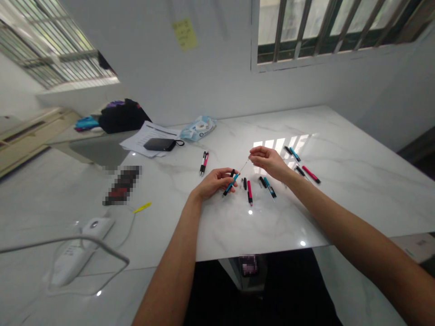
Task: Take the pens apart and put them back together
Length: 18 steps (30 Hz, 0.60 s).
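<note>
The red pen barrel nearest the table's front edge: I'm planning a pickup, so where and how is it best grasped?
Likely pinch the red pen barrel at mid-length, from above and the near side, across its narrow width: it lies flat, running near to far, and a black pen piece sits beside its far end.

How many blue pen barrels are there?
3: held barrel in the left hand, near barrel below the right hand, far barrel to its right. More may be hidden.

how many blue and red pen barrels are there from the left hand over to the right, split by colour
Blue barrels: 3, one in the left hand
Red barrels: 2, both on the table
Total: 5
</note>
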Each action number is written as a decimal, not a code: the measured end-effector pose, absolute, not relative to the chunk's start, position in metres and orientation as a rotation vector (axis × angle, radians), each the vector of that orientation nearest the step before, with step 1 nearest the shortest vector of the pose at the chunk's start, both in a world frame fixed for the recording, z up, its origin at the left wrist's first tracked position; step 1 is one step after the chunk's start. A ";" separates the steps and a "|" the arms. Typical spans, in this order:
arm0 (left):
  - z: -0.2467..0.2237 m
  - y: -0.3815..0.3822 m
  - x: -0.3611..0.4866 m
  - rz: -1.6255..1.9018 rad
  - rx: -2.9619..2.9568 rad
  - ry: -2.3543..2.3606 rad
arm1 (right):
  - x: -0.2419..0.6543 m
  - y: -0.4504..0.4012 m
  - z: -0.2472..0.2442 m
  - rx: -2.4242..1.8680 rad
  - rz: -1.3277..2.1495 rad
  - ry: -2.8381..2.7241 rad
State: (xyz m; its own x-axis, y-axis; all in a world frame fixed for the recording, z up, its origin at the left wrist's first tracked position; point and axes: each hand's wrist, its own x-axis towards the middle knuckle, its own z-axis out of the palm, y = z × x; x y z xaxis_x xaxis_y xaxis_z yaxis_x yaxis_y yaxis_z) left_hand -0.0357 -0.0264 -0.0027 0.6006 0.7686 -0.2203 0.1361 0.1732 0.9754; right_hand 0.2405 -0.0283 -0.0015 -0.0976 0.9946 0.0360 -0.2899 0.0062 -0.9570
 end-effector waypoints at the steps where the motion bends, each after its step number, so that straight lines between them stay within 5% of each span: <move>1: -0.002 -0.027 -0.036 0.535 1.353 0.854 | 0.240 -0.029 -0.002 -0.927 1.384 -1.095; 18: -0.004 -0.026 -0.034 0.516 1.407 0.796 | 0.237 -0.039 0.003 -0.882 1.393 -1.381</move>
State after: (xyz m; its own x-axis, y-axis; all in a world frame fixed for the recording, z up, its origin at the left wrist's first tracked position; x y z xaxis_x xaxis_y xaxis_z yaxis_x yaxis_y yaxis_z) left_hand -0.0340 -0.0262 -0.0043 0.6480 0.7398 -0.1812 0.1362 0.1215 0.9832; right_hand 0.2367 -0.0388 0.0028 -0.2875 0.9494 0.1261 -0.1344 0.0904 -0.9868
